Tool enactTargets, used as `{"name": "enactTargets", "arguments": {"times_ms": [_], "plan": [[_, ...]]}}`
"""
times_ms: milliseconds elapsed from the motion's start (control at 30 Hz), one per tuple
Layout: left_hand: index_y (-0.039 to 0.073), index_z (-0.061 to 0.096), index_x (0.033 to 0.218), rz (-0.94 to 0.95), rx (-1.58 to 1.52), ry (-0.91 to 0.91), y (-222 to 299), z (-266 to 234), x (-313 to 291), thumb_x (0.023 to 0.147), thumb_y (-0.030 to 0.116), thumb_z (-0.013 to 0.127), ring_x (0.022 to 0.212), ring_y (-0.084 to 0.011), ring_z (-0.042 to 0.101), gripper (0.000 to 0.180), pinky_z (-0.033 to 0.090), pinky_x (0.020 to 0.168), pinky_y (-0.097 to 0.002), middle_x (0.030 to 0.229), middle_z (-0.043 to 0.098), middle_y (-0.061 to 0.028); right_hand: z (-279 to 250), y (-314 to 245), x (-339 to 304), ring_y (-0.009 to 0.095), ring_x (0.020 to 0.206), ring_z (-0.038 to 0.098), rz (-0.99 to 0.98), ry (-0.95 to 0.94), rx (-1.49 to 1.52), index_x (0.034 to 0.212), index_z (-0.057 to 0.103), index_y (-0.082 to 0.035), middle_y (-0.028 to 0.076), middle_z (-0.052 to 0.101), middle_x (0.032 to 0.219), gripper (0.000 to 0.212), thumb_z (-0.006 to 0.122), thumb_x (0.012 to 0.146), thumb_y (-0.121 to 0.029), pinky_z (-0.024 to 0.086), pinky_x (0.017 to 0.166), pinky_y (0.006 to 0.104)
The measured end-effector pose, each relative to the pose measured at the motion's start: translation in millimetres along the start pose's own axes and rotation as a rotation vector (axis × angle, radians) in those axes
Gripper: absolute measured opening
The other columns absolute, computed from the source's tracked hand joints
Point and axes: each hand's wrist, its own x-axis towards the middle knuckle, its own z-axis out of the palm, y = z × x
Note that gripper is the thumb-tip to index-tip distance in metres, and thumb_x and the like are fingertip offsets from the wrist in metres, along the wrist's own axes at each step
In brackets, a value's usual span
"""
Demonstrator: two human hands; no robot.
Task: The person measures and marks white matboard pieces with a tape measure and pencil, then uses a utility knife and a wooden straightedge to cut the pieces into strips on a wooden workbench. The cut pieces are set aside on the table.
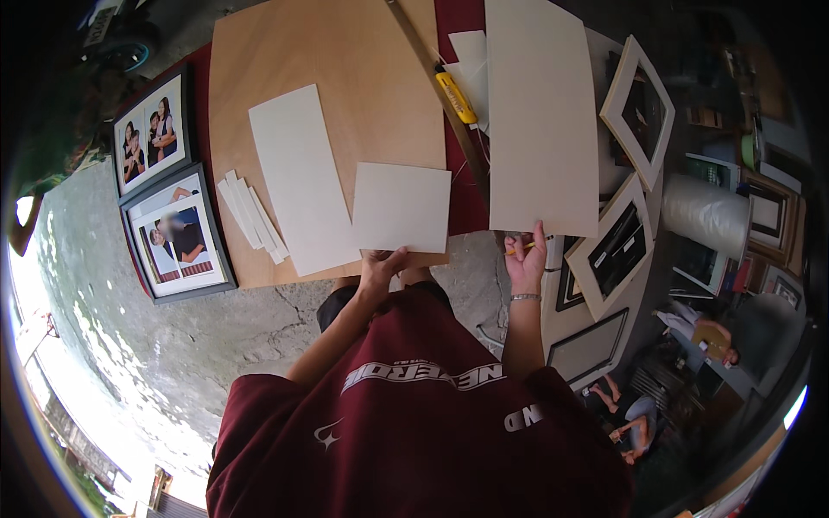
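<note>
The left hand (382, 269) grasps the near edge of a small white card (401, 203), seemingly to steady it over the wooden board (345, 52). Right of the board, the right hand (525, 261) grips a large white sheet (542, 112) by its near edge, a yellow pencil (521, 248) tucked between its fingers, likely for easy reach. Thin strips (250, 216) lie on the board's left part; beyond its left edge, two black frames (220, 226) hold photos (161, 125).
</note>
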Motion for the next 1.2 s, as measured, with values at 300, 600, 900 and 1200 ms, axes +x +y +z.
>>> {"name": "enactTargets", "arguments": {"times_ms": [300, 600, 900, 1200], "plan": [[0.002, 0.067, 0.127, 0.034, 0.039, 0.091, -10, 22, 7, 0.101, 0.008, 0.070, 0.112, -0.0230, 0.072, 0.027, 0.060, 0.096, -0.0361, 0.125, 0.072, -0.0130, 90, -89, -34, 0.005, 0.053, 0.037, -0.278, 0.000, -0.143, 0.101, 0.061, -0.009, -0.004, 0.055, 0.078, 0.006, 0.067, 0.102, -0.007, 0.047, 0.058, 0.0319], [0.005, 0.066, 0.127, 0.066, -0.072, 0.167, -31, 17, 22, 0.102, 0.006, 0.068, 0.107, -0.0195, 0.071, 0.025, 0.061, 0.091, -0.0321, 0.122, 0.071, -0.0102, 49, -355, 0, 0.005, 0.044, 0.029, -0.645, -0.165, -0.128, 0.093, 0.065, -0.009, -0.003, 0.057, 0.072, 0.013, 0.065, 0.104, -0.016, 0.031, 0.053, 0.0213], [0.006, 0.063, 0.130, 0.068, -0.053, 0.237, -28, 35, 12, 0.105, 0.006, 0.065, 0.108, -0.0201, 0.071, 0.026, 0.061, 0.094, -0.0319, 0.122, 0.069, -0.0103, -136, -331, 59, 0.006, 0.046, 0.026, -0.665, -0.219, -0.102, 0.113, 0.064, -0.006, -0.003, 0.052, 0.071, 0.014, 0.055, 0.110, -0.017, 0.037, 0.060, 0.0220], [0.005, 0.065, 0.127, 0.101, -0.135, 0.264, -38, 41, 14, 0.104, 0.007, 0.067, 0.109, -0.0211, 0.071, 0.023, 0.060, 0.097, -0.0340, 0.123, 0.070, -0.0110, -172, -250, 136, 0.013, 0.050, 0.049, -0.205, 0.335, -0.764, 0.104, 0.068, 0.000, 0.005, 0.069, 0.082, 0.041, 0.055, 0.111, -0.038, 0.047, 0.058, 0.0355]]}}
